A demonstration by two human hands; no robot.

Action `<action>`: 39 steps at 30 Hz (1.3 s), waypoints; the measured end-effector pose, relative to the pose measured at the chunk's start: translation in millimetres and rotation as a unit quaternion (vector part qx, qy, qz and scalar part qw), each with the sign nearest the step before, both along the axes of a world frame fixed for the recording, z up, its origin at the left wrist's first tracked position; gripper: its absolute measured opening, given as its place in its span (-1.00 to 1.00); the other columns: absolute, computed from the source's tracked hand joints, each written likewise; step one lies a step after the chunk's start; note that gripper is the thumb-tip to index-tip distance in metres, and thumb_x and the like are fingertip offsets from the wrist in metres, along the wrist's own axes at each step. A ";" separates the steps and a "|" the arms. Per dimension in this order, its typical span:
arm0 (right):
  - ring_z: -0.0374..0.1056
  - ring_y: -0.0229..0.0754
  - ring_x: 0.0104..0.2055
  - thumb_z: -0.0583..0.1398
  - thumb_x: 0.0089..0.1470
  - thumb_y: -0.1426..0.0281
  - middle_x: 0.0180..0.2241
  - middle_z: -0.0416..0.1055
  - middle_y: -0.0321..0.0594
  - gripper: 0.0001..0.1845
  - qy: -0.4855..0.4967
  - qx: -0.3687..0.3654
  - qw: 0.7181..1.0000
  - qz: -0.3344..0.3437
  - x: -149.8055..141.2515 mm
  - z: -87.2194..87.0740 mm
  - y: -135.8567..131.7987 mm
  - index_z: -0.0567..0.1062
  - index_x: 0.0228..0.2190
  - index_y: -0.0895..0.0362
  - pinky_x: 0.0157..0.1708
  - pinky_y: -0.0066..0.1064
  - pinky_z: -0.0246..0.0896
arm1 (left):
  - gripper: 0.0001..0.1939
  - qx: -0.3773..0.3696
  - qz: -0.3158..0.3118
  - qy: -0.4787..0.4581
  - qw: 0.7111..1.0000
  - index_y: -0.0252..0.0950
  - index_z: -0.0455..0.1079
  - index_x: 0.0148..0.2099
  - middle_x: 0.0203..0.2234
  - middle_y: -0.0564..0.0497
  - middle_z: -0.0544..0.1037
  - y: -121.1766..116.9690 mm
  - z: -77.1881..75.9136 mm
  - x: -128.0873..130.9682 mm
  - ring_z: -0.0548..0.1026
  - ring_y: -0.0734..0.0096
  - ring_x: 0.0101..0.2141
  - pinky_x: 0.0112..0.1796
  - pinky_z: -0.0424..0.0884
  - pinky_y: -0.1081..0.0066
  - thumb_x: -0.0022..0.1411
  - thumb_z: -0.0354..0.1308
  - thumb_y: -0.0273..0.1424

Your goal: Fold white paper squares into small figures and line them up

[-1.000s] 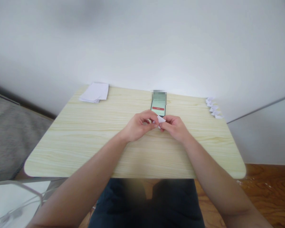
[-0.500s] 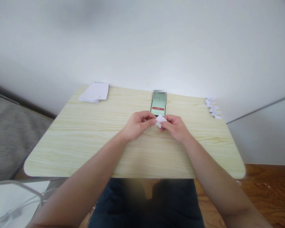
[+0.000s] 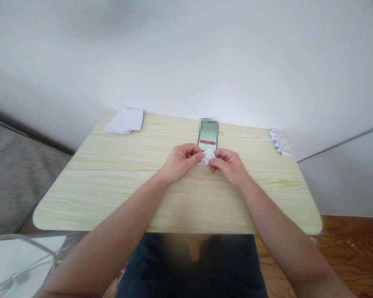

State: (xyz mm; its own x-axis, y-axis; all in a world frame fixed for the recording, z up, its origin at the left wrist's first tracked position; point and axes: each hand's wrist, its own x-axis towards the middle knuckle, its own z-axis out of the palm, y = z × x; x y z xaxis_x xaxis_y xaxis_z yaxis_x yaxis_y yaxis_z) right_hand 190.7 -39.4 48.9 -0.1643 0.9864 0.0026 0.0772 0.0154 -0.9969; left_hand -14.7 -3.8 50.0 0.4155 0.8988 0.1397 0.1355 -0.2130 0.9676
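View: head camera; clock positions are read around the small folded paper [image 3: 209, 156].
Folded paper: before the person, between both hands, just beside the phone's near end; whether it touches the surface [image 3: 112, 174] I cannot tell.
Left hand [image 3: 184, 162]: at 9 o'clock, thumb and fingers pinching the paper's left edge.
Right hand [image 3: 229, 164]: at 3 o'clock, thumb on the paper's face, the other fingers curled behind, pinching its right side.
Grip reason: opposite pinches probably steady so small a piece and leave its middle visible.
Smartphone [image 3: 207, 138]: at 12 o'clock, screen lit, its upper part pixelated; likely placed there for an easy glance.
Stack of sheets [image 3: 129, 119]: at 10 o'clock by the far edge, unevenly fanned, perhaps put there to be reachable yet outside the arms' path.
Row of folded pieces [image 3: 279, 142]: between 2 and 3 o'clock along the right edge, seemingly grouped apart from the flat sheets.
Edges: the wall [image 3: 186, 62] bounds the far side at 12; rounded near corners lie towards 8 and 4.
Room: bare wood grain flanks both forearms and runs towards 6; forward movement looks tightest, with the phone so near.
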 end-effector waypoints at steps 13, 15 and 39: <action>0.45 -0.25 -0.44 0.40 0.05 0.29 -0.45 0.55 -0.28 -0.81 0.047 -0.010 0.999 0.009 0.7 -3.3 0.9 0.57 -0.35 0.13 -0.34 -0.36 0.39 | -0.75 0.016 -0.015 0.058 0.998 -0.30 0.56 -0.20 -0.42 0.00 0.57 -4.0 2.4 1.2 0.42 0.41 -0.42 -0.37 0.31 0.38 0.23 0.30 -0.20; 0.45 -0.24 -0.43 0.40 0.05 0.31 -0.44 0.56 -0.29 -0.82 0.067 0.002 0.998 0.008 -0.8 -2.5 0.1 0.56 -0.32 0.10 -0.34 -0.35 0.41 | -0.81 0.048 0.006 0.053 0.997 -0.29 0.55 -0.21 -0.39 0.01 0.57 -5.0 2.6 2.7 0.43 0.41 -0.38 -0.33 0.32 0.38 0.22 0.30 -0.27; 0.45 -0.21 -0.32 0.38 0.00 0.38 -0.34 0.57 -0.26 -0.80 0.031 0.024 0.999 -0.017 -0.8 -9.0 2.4 0.61 -0.26 0.10 -0.28 -0.37 0.33 | -0.85 0.003 -0.063 -0.030 0.998 -0.32 0.53 -0.15 -0.32 -0.04 0.57 -7.4 4.7 1.5 0.48 0.40 -0.31 -0.21 0.39 0.35 0.26 0.30 -0.36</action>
State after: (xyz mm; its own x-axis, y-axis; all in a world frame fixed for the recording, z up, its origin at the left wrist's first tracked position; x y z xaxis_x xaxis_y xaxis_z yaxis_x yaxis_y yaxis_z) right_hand 189.8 -37.0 39.9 -0.1287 0.9899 0.0593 0.0176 0.0621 -0.9979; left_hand -13.2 -11.2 54.7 0.5159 0.8390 0.1726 0.0500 -0.2307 0.9717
